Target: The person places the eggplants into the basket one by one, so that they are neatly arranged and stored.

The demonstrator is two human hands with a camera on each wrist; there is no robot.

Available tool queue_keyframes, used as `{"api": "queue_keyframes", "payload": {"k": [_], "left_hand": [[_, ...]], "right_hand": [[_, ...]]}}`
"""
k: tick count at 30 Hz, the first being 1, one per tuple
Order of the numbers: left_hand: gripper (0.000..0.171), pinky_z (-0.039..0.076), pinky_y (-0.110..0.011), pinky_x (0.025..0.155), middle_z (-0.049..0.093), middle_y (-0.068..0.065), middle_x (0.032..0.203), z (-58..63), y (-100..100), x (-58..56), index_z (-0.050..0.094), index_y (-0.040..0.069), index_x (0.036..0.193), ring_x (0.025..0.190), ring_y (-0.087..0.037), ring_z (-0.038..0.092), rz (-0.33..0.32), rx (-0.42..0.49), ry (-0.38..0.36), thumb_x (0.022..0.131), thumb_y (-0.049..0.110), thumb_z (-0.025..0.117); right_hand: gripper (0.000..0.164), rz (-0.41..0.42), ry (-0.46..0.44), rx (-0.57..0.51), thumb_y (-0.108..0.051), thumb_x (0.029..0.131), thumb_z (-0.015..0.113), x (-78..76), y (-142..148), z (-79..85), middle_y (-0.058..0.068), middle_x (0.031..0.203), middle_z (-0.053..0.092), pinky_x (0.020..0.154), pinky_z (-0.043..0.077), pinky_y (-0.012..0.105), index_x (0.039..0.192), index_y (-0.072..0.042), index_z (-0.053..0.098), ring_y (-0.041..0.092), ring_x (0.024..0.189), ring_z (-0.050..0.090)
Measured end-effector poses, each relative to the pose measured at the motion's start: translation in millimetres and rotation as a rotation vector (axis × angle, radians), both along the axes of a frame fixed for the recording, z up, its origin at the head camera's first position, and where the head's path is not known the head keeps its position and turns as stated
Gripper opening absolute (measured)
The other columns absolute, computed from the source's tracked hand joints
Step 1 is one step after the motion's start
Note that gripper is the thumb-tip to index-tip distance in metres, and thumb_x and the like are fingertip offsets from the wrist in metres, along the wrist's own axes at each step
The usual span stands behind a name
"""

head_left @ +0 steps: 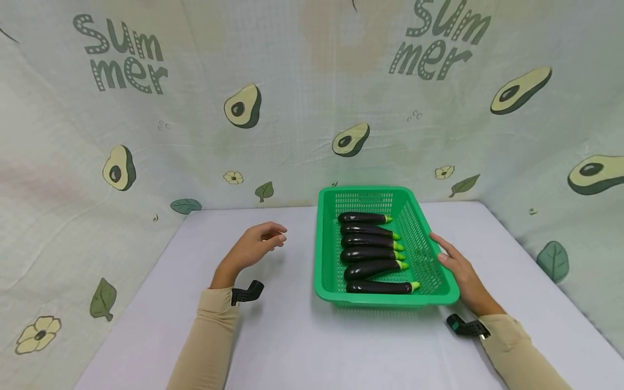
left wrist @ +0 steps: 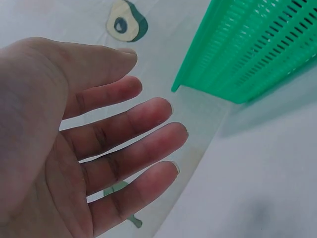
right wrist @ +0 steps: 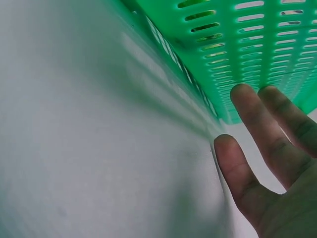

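Several dark purple eggplants (head_left: 371, 254) with green stem ends lie in a row inside a green plastic basket (head_left: 324, 244). At the basket's right side is my right hand (head_left: 460, 271), thumb and forefinger at the rim. In the right wrist view its fingers (right wrist: 267, 129) extend fairly straight along the outside of the slotted wall; the thumb is out of that view. My left hand (head_left: 253, 246) hovers over the table left of the basket, apart from it. Its fingers are loosely bent and spread in the left wrist view, with nothing in them.
A white table (head_left: 292, 336) bears the basket. Behind it and at both sides hangs a cloth (head_left: 292, 54) printed with avocados, leaves and lettering. Each wrist carries a small black camera mount (head_left: 247, 292).
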State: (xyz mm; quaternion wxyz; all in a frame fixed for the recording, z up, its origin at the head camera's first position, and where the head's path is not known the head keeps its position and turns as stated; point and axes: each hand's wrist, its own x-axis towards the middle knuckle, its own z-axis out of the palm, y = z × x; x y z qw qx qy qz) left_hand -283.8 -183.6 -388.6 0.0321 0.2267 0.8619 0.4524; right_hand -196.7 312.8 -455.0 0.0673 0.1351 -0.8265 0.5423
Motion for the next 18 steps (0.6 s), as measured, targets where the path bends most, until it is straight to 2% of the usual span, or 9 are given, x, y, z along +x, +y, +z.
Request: {"api": "queue_keyframes", "payload": {"k": [4,7,10,13,14,18], "left_hand": [[0.029,0.053,-0.041,0.085,0.07,-0.009,0.109,-3.8,-7.0,-1.7,0.065,0.014,0.125,0.103,-0.034,0.065,0.02,-0.009,-0.002,0.102,0.031,0.062],[0.031,0.053,-0.041,0.086,0.07,-0.012,0.111,-9.6,-13.4,-0.5,0.065,0.014,0.126,0.103,-0.034,0.065,0.032,-0.02,-0.024,0.101,0.033,0.063],[0.033,0.053,-0.04,0.087,0.069,-0.014,0.113,-16.4,-19.3,0.0,0.064,0.014,0.127,0.104,-0.03,0.066,0.039,-0.034,-0.045,0.101,0.034,0.063],[0.033,0.053,-0.04,0.086,0.069,-0.015,0.113,-19.2,-23.7,-0.7,0.064,0.014,0.127,0.103,-0.029,0.066,0.051,-0.035,-0.046,0.102,0.034,0.062],[0.032,0.053,-0.04,0.086,0.069,-0.015,0.114,-19.4,-24.8,-1.1,0.064,0.014,0.127,0.103,-0.028,0.066,0.056,-0.03,-0.047,0.102,0.034,0.062],[0.032,0.053,-0.041,0.086,0.069,-0.017,0.114,-18.7,-29.3,-1.3,0.064,0.013,0.127,0.102,-0.027,0.066,0.064,-0.014,-0.053,0.102,0.032,0.062]], "right_hand": [[0.051,-0.017,0.025,0.048,-0.028,0.111,0.035,-1.4,1.6,1.3,0.01,0.164,0.021,0.093,0.027,0.009,0.161,-0.027,0.025,0.005,0.14,0.024],[0.05,-0.019,0.037,0.078,-0.028,0.111,0.034,-3.6,4.9,1.3,0.007,0.163,0.024,0.095,0.027,0.009,0.161,-0.028,0.025,0.002,0.139,0.026],[0.049,-0.037,0.053,0.105,-0.028,0.112,0.032,-6.9,9.9,0.7,0.011,0.151,0.046,0.094,0.036,0.011,0.16,-0.023,0.027,-0.003,0.128,0.043],[0.048,-0.095,0.082,0.127,-0.03,0.112,0.034,-12.5,15.1,0.7,0.016,0.13,0.063,0.084,0.05,0.015,0.157,-0.014,0.036,-0.003,0.106,0.062],[0.047,-0.117,0.091,0.142,-0.03,0.112,0.035,-14.4,16.8,0.8,0.018,0.124,0.066,0.081,0.051,0.016,0.154,-0.011,0.04,-0.002,0.101,0.064],[0.047,-0.177,0.092,0.177,-0.032,0.11,0.043,-21.7,22.4,1.8,0.024,0.124,0.064,0.077,0.055,0.02,0.145,-0.002,0.05,-0.004,0.093,0.065]]}}
